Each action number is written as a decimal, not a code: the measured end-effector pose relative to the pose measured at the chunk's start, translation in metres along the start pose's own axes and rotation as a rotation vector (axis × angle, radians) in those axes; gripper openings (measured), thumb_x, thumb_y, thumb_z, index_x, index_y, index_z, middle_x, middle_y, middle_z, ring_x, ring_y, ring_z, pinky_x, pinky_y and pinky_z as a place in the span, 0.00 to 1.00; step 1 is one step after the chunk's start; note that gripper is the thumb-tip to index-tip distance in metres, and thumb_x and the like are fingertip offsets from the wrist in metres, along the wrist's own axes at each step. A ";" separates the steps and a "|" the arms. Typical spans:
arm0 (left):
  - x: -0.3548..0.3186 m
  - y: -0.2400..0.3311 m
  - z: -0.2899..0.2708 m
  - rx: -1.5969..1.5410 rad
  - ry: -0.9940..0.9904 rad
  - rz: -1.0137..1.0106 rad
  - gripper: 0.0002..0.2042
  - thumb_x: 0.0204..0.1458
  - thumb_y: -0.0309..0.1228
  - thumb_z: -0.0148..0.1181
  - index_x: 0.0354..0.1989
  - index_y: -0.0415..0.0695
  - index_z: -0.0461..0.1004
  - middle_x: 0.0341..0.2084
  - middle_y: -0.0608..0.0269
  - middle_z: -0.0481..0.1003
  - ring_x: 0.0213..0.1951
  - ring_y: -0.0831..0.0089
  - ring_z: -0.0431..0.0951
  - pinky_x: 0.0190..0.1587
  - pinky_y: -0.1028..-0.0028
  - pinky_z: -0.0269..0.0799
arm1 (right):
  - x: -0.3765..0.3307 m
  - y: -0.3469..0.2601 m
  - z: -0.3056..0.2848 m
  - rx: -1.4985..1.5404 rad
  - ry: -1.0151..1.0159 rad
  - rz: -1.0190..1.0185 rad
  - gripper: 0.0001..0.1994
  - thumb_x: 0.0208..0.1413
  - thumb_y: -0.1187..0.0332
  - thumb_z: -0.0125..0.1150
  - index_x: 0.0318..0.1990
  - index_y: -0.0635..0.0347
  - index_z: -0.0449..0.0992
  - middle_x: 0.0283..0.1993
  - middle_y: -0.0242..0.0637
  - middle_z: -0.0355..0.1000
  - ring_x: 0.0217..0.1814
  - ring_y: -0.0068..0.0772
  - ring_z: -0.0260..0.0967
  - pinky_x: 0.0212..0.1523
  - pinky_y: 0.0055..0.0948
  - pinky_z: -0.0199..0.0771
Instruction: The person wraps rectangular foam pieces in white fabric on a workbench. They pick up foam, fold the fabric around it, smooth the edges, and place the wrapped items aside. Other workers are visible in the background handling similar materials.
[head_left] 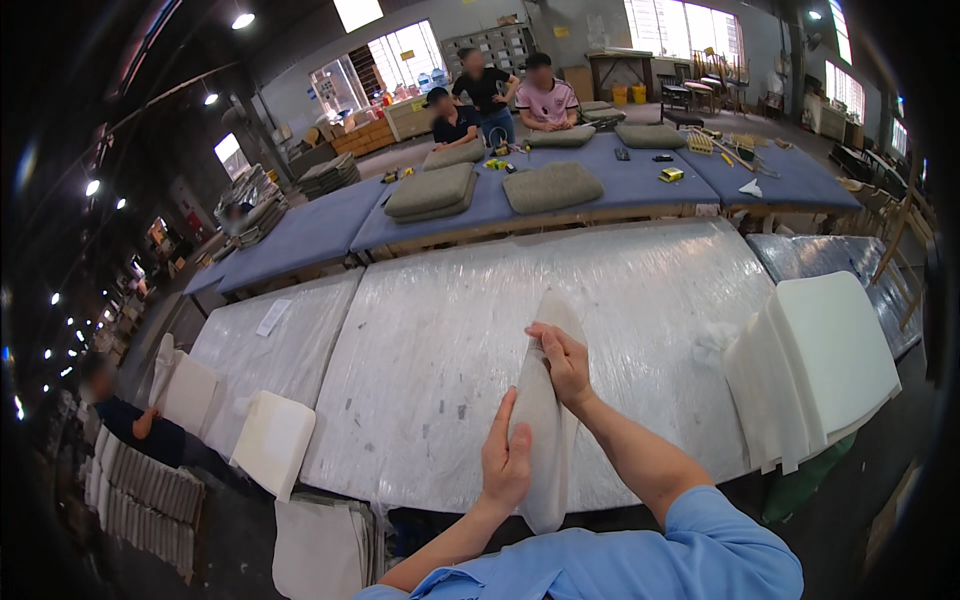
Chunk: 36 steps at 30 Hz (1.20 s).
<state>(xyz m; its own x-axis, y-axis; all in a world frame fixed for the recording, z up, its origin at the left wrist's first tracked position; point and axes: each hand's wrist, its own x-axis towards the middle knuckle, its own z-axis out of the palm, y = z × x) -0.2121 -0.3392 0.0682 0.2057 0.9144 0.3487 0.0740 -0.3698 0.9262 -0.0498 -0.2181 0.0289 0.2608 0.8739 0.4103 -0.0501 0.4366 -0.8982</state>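
Note:
A pale grey seat cushion (541,480) stands on its narrow edge in front of me, near the close side of a plastic-wrapped table (420,350). My right hand (565,367) is closed at the upper part of the cushion, with fingers and thumb pinching its fabric edge. My left hand (506,462) lies along the cushion's left side, its fingers stretched out and its thumb apart. The cushion's right face is mostly hidden by my right hand and forearm.
White foam pads (835,350) are stacked at the right. Another white pad (272,440) rests at the left table edge, above a pile of pale covers (318,545). Green-grey cushions (553,187) lie on blue tables (640,180) beyond. One person works at the left; several are behind the blue tables.

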 end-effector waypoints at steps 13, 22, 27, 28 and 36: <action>0.037 -0.020 0.006 -0.500 -0.063 -0.272 0.28 0.73 0.41 0.30 0.78 0.41 0.45 0.77 0.57 0.49 0.76 0.67 0.50 0.76 0.69 0.45 | -0.067 -0.018 0.005 0.080 -0.004 0.248 0.33 0.75 0.51 0.35 0.76 0.69 0.48 0.81 0.49 0.44 0.84 0.41 0.38 0.80 0.34 0.36; 0.046 -0.018 0.023 -0.643 -0.122 -0.358 0.30 0.73 0.43 0.30 0.79 0.44 0.41 0.78 0.58 0.44 0.77 0.66 0.45 0.76 0.68 0.42 | -0.062 -0.013 -0.013 0.212 0.028 0.284 0.33 0.75 0.50 0.35 0.76 0.66 0.51 0.81 0.49 0.46 0.84 0.41 0.39 0.80 0.35 0.37; 0.039 -0.020 0.034 -0.653 -0.156 -0.338 0.31 0.72 0.43 0.29 0.79 0.43 0.38 0.79 0.56 0.40 0.78 0.64 0.40 0.77 0.67 0.38 | -0.070 -0.021 -0.024 0.273 0.009 0.275 0.34 0.74 0.49 0.37 0.77 0.66 0.49 0.80 0.48 0.48 0.82 0.39 0.44 0.78 0.34 0.44; 0.037 -0.021 0.037 -0.654 -0.164 -0.327 0.31 0.72 0.43 0.29 0.79 0.43 0.37 0.79 0.55 0.40 0.78 0.63 0.40 0.77 0.67 0.37 | -0.071 -0.023 -0.026 0.289 0.012 0.280 0.34 0.74 0.50 0.37 0.77 0.66 0.49 0.80 0.48 0.48 0.81 0.38 0.45 0.78 0.34 0.45; 0.033 -0.040 0.041 -0.571 -0.219 -0.292 0.33 0.71 0.42 0.35 0.80 0.46 0.33 0.78 0.54 0.41 0.76 0.64 0.48 0.75 0.67 0.46 | -0.101 -0.029 -0.041 0.348 -0.068 0.230 0.35 0.74 0.51 0.42 0.77 0.68 0.47 0.80 0.49 0.47 0.82 0.39 0.45 0.78 0.35 0.44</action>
<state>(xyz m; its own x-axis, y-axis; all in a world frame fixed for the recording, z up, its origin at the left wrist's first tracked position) -0.1686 -0.3006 0.0366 0.4526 0.8870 0.0911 -0.3580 0.0873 0.9296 -0.0353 -0.3272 0.0069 0.1417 0.9639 0.2252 -0.4248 0.2647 -0.8657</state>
